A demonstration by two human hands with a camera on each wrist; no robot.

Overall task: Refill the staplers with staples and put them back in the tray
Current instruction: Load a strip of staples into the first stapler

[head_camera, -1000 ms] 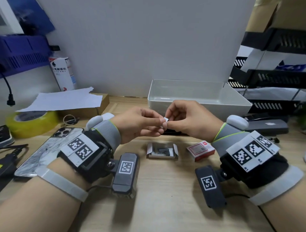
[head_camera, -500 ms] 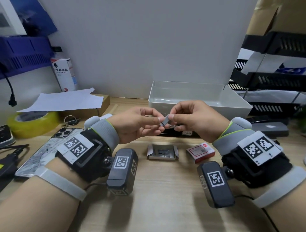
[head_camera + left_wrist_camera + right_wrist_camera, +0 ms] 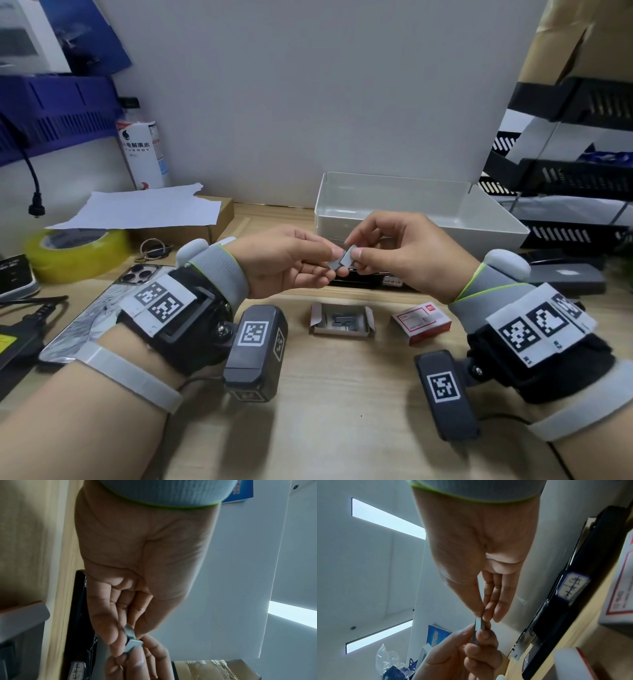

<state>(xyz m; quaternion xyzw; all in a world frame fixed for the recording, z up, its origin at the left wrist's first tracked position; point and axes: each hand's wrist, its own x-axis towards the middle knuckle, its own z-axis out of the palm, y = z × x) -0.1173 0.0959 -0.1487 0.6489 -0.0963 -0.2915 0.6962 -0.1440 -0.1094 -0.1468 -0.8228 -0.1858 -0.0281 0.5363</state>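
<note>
Both hands meet above the desk and pinch a short grey staple strip (image 3: pixel 342 261), which bends in a V at its middle. My left hand (image 3: pixel 329 264) holds the left half between thumb and fingers, and my right hand (image 3: pixel 353 256) holds the right half. The wrist views show the staple strip (image 3: pixel 133 643) (image 3: pixel 478 626) close up between the fingertips. Under the hands lies a black stapler (image 3: pixel 371 280) (image 3: pixel 573 588), mostly hidden. A white tray (image 3: pixel 493 222) stands behind them. An open staple box (image 3: pixel 340 319) with loose strips sits in front.
A red staple box (image 3: pixel 421 320) lies right of the open box. A dark grey stapler (image 3: pixel 565 278) rests at the right, below black paper trays (image 3: pixel 575 178). A phone (image 3: pixel 102 308), a yellow tape roll (image 3: pixel 77 251) and papers (image 3: pixel 144 209) fill the left side.
The piece between the fingertips looked white a second ago, then showed as a straight grey strip. It is now bent at the middle. Both hands stay together above the stapler.
</note>
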